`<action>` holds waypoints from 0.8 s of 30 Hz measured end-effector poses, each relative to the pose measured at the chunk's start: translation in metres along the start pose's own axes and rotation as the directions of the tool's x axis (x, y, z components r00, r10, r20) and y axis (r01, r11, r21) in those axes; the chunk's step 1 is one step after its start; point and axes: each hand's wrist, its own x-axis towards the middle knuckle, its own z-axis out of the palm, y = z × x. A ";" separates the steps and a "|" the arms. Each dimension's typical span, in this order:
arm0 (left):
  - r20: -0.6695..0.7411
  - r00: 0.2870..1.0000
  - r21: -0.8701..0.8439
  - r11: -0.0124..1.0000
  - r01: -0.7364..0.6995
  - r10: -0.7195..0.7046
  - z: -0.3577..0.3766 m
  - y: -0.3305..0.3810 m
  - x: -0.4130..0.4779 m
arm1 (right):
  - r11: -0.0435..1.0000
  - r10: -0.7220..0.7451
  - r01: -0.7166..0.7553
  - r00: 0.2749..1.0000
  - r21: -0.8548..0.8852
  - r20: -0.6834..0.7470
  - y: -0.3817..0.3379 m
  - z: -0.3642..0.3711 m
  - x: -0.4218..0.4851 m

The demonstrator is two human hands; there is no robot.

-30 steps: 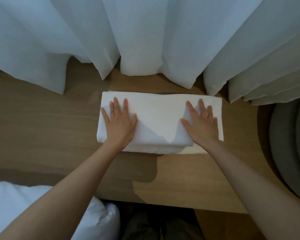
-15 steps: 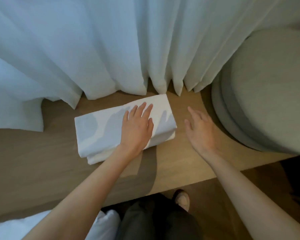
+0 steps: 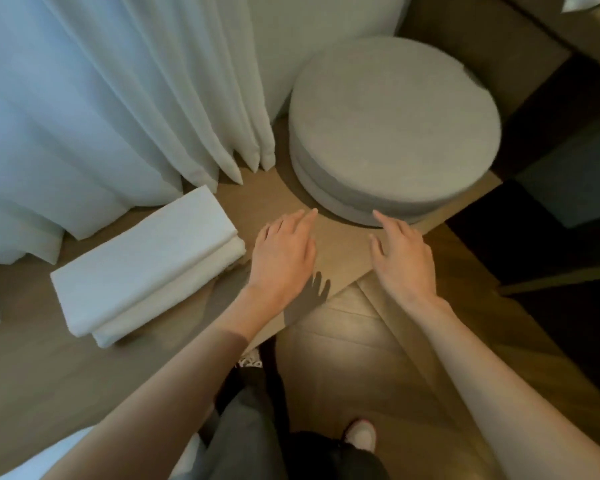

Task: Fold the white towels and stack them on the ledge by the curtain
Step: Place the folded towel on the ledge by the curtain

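Two folded white towels [image 3: 146,268] lie stacked on the wooden ledge [image 3: 32,368], just in front of the white curtain [image 3: 101,98]. My left hand [image 3: 283,254] hovers flat over the ledge to the right of the stack, fingers straight, holding nothing and off the towels. My right hand [image 3: 400,256] is further right, over the ledge's corner, fingers spread and empty, its fingertips close to the grey cushion.
A round grey cushion [image 3: 392,129] sits on the right end of the ledge. Below the ledge's edge lie a wooden floor [image 3: 354,348], my legs and shoes. White bedding [image 3: 49,459] shows at the bottom left. Dark furniture stands at the right.
My left hand has lifted off the towel stack and moved right. My right hand has also moved right, toward the cushion. The view has swung right; the stack now lies at the left.
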 end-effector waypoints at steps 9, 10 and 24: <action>-0.044 0.976 0.037 0.977 -0.211 0.213 -0.016 0.180 -0.011 | 0.977 0.190 -0.166 0.964 0.135 -0.188 0.117 -0.129 -0.084; -0.052 0.970 0.037 0.971 -0.237 0.238 -0.021 0.200 -0.009 | 0.972 0.213 -0.184 0.954 0.149 -0.211 0.127 -0.146 -0.089; -0.156 0.857 -0.069 0.860 -0.505 0.491 -0.094 0.384 0.063 | 0.944 0.289 -0.212 0.900 0.252 -0.325 0.201 -0.325 -0.080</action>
